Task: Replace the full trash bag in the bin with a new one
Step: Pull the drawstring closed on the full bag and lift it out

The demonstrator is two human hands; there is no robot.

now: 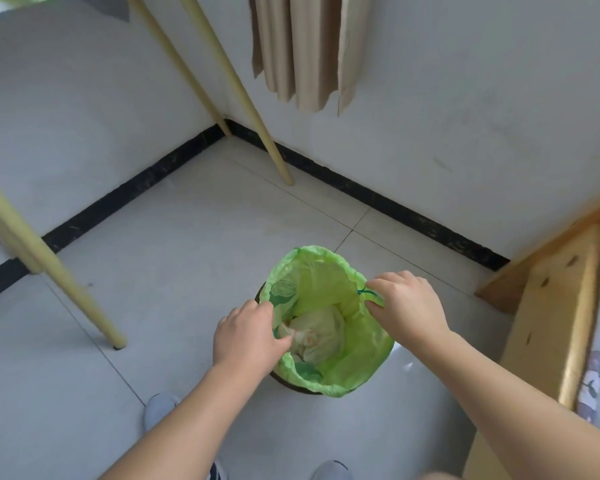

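**Green bag gripped at both sides of its rim**

Yellow table legs point(49, 268) slant down to the pale tiled floor point(194, 244) at your far left, one foot resting on a tile near the black skirting. Moving right, your left hand point(248, 336) curls its fingers over the near-left edge of the green trash bag point(326, 271), holding the rim where it folds over the bin point(291, 384). Only a dark sliver of that bin shows below the plastic; it stands on the floor just ahead of your grey shoes point(160, 408). Inside the bag lies crumpled pale waste point(317, 336), low down. Your right hand point(407, 304) pinches the far-right rim, finger and thumb closed at the spot where a thin blue-green drawstring point(366, 292) shows. Above, a beige curtain point(309, 50) hangs against the white wall. At the far right, a light wooden bed frame point(551, 320) stands well apart from the bin.
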